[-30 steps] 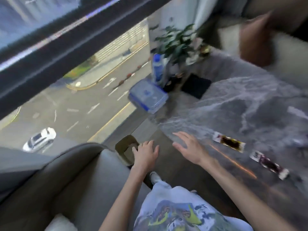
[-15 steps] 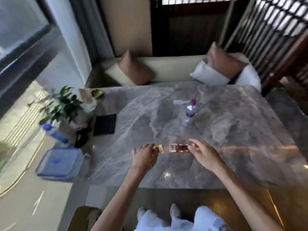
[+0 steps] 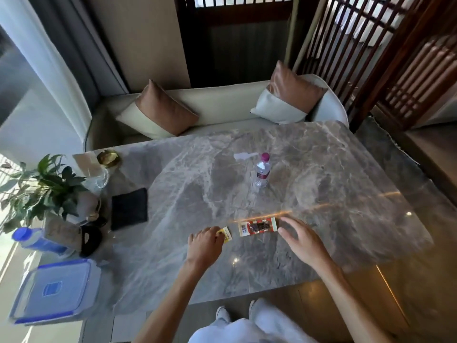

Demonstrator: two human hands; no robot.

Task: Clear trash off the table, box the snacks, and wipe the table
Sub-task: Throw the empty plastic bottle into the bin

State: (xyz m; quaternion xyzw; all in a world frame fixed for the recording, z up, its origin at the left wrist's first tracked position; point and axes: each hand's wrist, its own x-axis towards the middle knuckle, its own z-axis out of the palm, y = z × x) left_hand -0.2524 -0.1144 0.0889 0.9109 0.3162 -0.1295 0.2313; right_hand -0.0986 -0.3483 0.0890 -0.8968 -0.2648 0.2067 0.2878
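Observation:
On the grey marble table [image 3: 321, 194] near its front edge lie two snack packets. A small yellow packet [image 3: 226, 235] sits at the fingertips of my left hand [image 3: 205, 246], whose fingers curl over its left end. A red and white packet [image 3: 257, 227] lies just right of it; my right hand [image 3: 301, 241] hovers open beside its right end, apart from it. Farther back stands a clear water bottle with a pink cap [image 3: 261, 170], and a white scrap of paper [image 3: 243, 156] lies behind it. A lidded clear box with blue rim [image 3: 57, 293] sits at the table's left front corner.
A black folded cloth [image 3: 129, 209] lies left of centre. Along the left edge stand a potted plant [image 3: 44, 184], a blue-capped bottle [image 3: 32, 240], a glass vase [image 3: 97, 179] and a gold dish [image 3: 108, 157]. A cushioned bench [image 3: 217, 105] lies beyond the table.
The view swung from the window and floor round to the table. Both hands came over the table and settled at the two snack packets near the front edge.

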